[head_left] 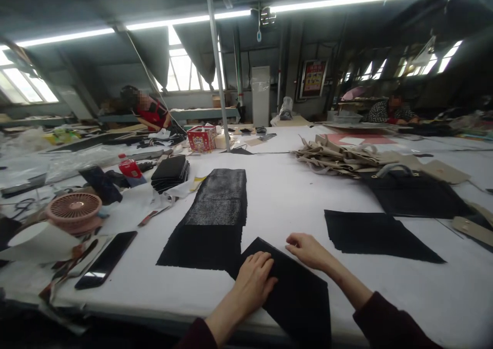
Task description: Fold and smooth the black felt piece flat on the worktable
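A black sheet of fabric or leather-like material (298,295) lies at a slant at the table's front, its near end reaching the edge. My left hand (252,282) rests on its upper left part, fingers bent over the surface and thumb apart from them. Just beyond the sheet's far edge is my right hand (310,250), its fingers curled in toward the thumb; whether anything small sits between them is hidden. To the left, a long black piece with a speckled grey upper part (219,210) lies flat, meeting the sheet's corner. Another black piece (379,236) lies flat at right.
At left are a phone (107,259), a pink fan (74,210), a stack of black pieces (169,173) and a red box (202,138). Beige strips (339,156) and a black bag panel with handle (416,192) lie at right. Two people sit farther back.
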The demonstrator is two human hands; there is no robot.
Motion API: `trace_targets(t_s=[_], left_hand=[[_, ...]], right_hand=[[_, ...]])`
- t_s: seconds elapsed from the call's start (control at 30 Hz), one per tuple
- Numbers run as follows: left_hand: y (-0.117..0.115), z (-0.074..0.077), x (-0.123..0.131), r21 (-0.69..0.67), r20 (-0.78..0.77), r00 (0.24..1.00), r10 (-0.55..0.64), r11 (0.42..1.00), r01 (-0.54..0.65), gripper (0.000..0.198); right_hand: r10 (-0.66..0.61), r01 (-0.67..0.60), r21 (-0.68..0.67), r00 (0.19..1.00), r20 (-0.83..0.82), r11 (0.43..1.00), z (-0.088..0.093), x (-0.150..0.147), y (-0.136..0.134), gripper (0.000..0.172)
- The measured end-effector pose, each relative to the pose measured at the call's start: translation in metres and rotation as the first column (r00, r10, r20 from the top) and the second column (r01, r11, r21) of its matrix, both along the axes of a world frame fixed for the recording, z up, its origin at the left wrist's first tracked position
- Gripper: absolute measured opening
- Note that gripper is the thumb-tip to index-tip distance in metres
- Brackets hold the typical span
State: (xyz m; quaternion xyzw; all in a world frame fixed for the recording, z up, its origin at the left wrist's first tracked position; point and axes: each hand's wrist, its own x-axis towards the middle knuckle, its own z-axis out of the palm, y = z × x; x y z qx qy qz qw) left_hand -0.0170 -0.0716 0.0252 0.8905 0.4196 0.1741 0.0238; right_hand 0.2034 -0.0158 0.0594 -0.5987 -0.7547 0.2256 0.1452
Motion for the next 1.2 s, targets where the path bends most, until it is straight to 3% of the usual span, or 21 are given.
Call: trace_targets(t_s=[0.13,0.3,0.47,0.67,0.77,1.0,1.2], left_hand=[[0.009,-0.010,0.011,-0.102,0.088,0.996,-0.012,0.995,0.021,0.036],[0.025,-0.006,0.007,-0.168,0.131,0.991,0.037,0.986,-0.015,0.034],[0.046,-0.006,0.000,-0.181,0.094,0.991,0.094,0.981,-0.076,0.013],[0.053,-0.019,0.000,-0.160,0.160,0.981,0.105,0.984,-0.079,0.015],[0.054,-0.024,-0.001,-0.143,0.204,0.973,0.103,0.987,-0.075,0.016],[0.059,-0.027,-0.004,-0.116,0.251,0.964,0.084,0.992,-0.056,0.004],[0.060,-0.026,-0.005,-0.100,0.259,0.962,0.086,0.993,-0.061,0.004]], right_hand=[[-0.112,0.106,0.087,0.991,0.067,0.991,-0.029,-0.030,0.006,0.014],[-0.205,0.177,0.222,0.973,0.110,0.959,-0.048,-0.049,0.001,0.003],[-0.171,0.141,0.292,0.982,0.080,0.946,-0.057,-0.051,0.001,0.009],[-0.130,0.154,0.364,0.987,-0.090,0.919,-0.077,-0.046,0.009,0.019],[-0.059,0.097,0.416,0.993,-0.103,0.904,-0.086,-0.044,0.011,0.014],[-0.057,0.118,0.450,0.988,-0.146,0.885,-0.080,-0.049,0.008,0.014],[0.037,0.035,0.532,0.991,-0.125,0.846,-0.083,-0.050,0.008,0.026]])
